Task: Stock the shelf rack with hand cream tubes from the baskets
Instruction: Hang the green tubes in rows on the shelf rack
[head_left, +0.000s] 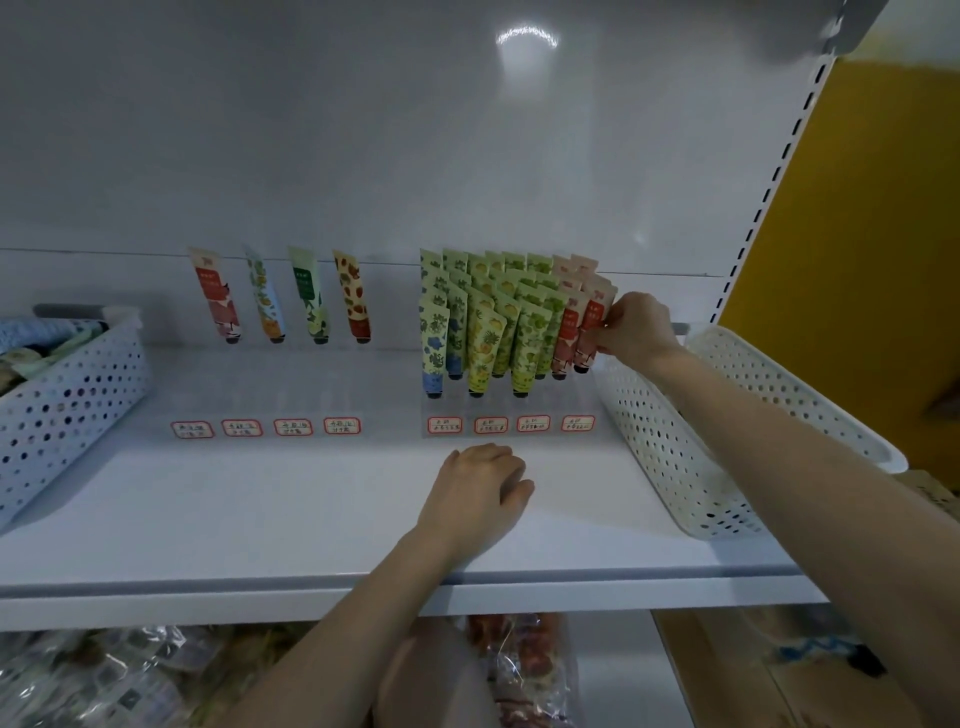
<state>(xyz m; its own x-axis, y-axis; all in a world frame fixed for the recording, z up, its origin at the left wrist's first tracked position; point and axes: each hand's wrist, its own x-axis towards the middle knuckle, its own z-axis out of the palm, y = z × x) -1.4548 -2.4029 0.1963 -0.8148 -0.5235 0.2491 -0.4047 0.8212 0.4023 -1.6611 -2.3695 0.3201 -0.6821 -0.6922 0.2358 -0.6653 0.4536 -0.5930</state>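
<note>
Far left: a blue basket (67, 395) with round holes in its sides, parked on the shelf (260, 509) and piled with spare tubes (47, 338), close by for easy reaching.

Next along, four single tubes (221, 299), each standing on its dark cap and leaning back. One to each lane of the clear rack (332, 384), most likely to show which kind goes where. A little red-edged label (192, 429) in front of each lane. Lots of room left in front of those four.

In the middle and nearer, the left hand (480, 488), palm down on the bare shelf, fingers loose and a bit bent, holding nothing. Probably resting there for balance during the long reach.

Behind it, the right half of the rack, packed with rows of tubes (488, 322): blue flowers, then yellow, then green, then pink and red. Sorted by kind, caps down for neat standing.

At the right end of those rows, a red tube (587, 343), pinched near its top by the thumb and fingertips of the right hand (636, 327). A narrow grip, good for sliding a thin tube down beside the other red ones. Hard to tell whether fully set down yet.

Just right of that, a white basket (675, 441) on the shelf's end, with no tubes showing inside from here.

Seemingly almost done on this side, with the left lanes and the blue basket left to do.
</note>
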